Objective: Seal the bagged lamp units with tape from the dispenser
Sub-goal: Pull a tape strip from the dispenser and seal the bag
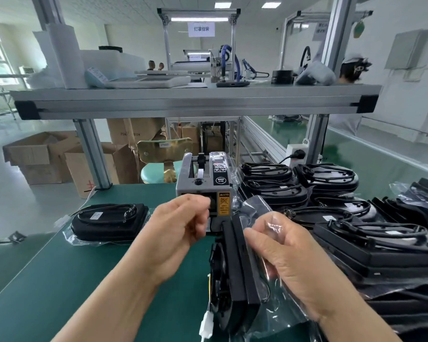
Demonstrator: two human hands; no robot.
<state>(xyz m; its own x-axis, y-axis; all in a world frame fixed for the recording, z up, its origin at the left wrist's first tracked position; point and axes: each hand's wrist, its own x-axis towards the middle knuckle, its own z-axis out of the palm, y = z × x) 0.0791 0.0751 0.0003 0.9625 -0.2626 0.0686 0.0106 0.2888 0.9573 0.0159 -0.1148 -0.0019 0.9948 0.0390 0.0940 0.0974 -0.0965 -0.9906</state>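
At the near edge of the green table (59,280) we have both hands up in front of the tape dispenser (204,183). Left hand (175,233) is curled, fingertips pinched together right at the dispenser's front slot; can't tell whether a tape piece is between them. Right hand (282,253) is closed on the clear bag (259,208) of one lamp unit (235,275), thumb and fingers pressing the plastic flap near the top. That unit stands on edge between the hands, just near of the dispenser, black body inside the bag, with a white connector (207,324) on a wire hanging at its near end. One bagged lamp unit (109,222) lies flat on the left of the table, well apart from the rest. On the right sits a stack of bagged units (331,193) in rows, running from beside the dispenser to the near right.
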